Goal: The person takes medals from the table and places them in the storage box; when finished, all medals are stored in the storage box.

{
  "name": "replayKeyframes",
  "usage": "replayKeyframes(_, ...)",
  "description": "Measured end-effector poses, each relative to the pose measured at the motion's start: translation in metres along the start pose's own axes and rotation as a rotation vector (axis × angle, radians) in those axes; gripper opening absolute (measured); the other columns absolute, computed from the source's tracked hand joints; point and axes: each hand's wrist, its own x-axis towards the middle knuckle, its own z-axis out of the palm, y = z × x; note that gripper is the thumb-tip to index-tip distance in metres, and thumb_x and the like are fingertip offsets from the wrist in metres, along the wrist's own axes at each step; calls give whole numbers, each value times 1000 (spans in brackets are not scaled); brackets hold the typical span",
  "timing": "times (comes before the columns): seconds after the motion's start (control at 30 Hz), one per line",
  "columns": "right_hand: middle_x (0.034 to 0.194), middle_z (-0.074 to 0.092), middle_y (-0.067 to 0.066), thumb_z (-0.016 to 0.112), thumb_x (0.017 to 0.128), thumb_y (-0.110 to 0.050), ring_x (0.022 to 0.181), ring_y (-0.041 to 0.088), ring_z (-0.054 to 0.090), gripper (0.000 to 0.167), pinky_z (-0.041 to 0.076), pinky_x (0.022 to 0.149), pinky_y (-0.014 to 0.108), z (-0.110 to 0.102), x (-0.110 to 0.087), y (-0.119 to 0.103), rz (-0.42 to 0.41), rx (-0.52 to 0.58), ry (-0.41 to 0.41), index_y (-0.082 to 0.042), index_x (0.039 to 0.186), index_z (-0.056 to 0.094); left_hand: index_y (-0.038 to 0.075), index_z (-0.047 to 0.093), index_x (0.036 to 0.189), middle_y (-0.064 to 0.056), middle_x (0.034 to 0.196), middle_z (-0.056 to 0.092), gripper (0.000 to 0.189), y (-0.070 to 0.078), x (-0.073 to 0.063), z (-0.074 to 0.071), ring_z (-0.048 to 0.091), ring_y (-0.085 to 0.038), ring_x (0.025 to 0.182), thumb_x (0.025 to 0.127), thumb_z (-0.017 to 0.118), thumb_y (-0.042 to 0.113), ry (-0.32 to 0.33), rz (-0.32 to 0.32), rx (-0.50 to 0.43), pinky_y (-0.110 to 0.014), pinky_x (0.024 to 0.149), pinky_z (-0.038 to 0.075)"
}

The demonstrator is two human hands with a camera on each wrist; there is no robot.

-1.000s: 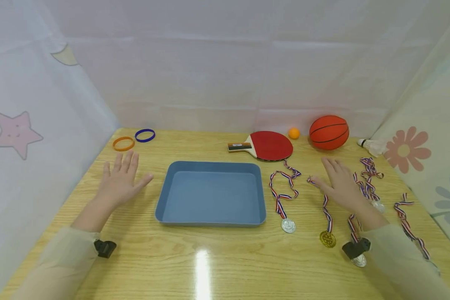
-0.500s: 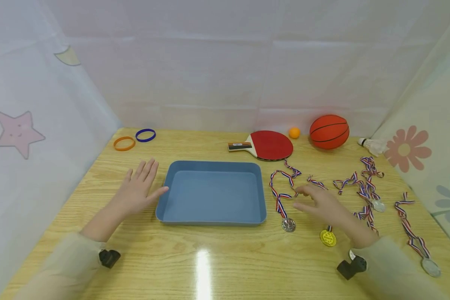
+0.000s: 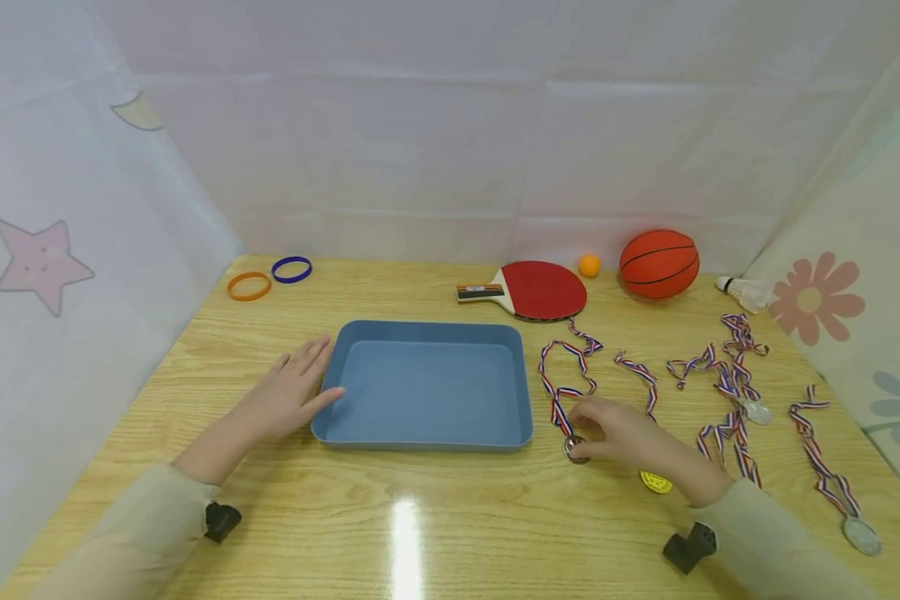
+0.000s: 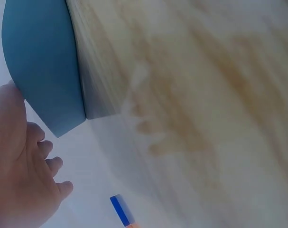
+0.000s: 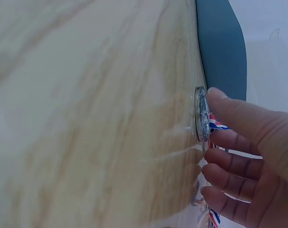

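Observation:
My left hand [image 3: 291,400] lies along the left side of the blue tray [image 3: 427,444]. Its fingers stretch along the outside while the thumb reaches over the rim; the left wrist view shows the thumb against the tray wall [image 4: 44,61]. My right hand [image 3: 621,435] is at a silver medal [image 3: 570,450], right of the tray. In the right wrist view the medal [image 5: 202,114] lies flat on the table, with the thumb and index fingertips right at it, spread apart. Its striped ribbon [image 3: 546,375] trails away towards the back.
A gold medal [image 3: 656,482] lies partly hidden behind my right forearm. Farther right are more silver medals [image 3: 861,536] with tangled ribbons. Along the back stand a table tennis bat [image 3: 543,290], an orange ball [image 3: 588,265], a small basketball [image 3: 658,264], a shuttlecock [image 3: 746,293] and two wristbands [image 3: 249,287].
My left hand has moved right to the tray's left side. My right hand has come left and towards me, from over the ribbons down to the silver medal.

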Motion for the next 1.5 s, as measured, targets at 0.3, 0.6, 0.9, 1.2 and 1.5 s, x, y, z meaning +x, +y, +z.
replayKeyframes(0.3, 72, 47, -8, 77, 75, -23, 63, 7, 44, 21, 41, 54, 22, 0, 1, -2, 48, 38, -26, -16, 79, 58, -5, 14, 145, -21, 150, 12, 73, 0, 0, -1, 9, -38, 136, 97, 35, 46, -63, -12, -27, -56, 106, 11)
replayKeyframes(0.6, 70, 50, -7, 73, 79, -17, 62, 7, 47, 19, 43, 53, 24, -2, 1, 2, 116, 211, -97, -12, 78, 54, -5, 13, 145, -21, 150, 12, 72, 0, 0, -1, 9, -38, 136, 98, 33, 46, -78, -22, -41, -55, 107, 10)
replayKeyframes(0.9, 74, 53, 0, 66, 85, -9, 67, 12, 49, 17, 43, 57, 24, -10, -1, 5, 122, 461, -76, -5, 88, 50, -5, 14, 145, -21, 150, 13, 71, 1, 0, -2, 10, -38, 135, 98, 34, 45, -79, -20, -43, -55, 106, 11)
replayKeyframes(1.2, 97, 57, 16, 60, 89, -7, 83, 20, 56, 32, 51, 67, 34, -35, -2, 0, 144, 676, -21, 5, 118, 52, -5, 13, 145, -21, 150, 12, 72, 0, 1, -1, 11, -38, 135, 98, 33, 46, -84, -18, -39, -55, 107, 11)
replayKeyframes(1.5, 101, 58, 4, 57, 92, -18, 83, 15, 56, 39, 51, 73, 30, -74, -5, 5, 221, 740, 126, 1, 125, 51, -6, 15, 144, -23, 149, 14, 71, 1, 0, -3, 12, -40, 135, 98, 34, 45, -75, -6, -38, -56, 106, 13)
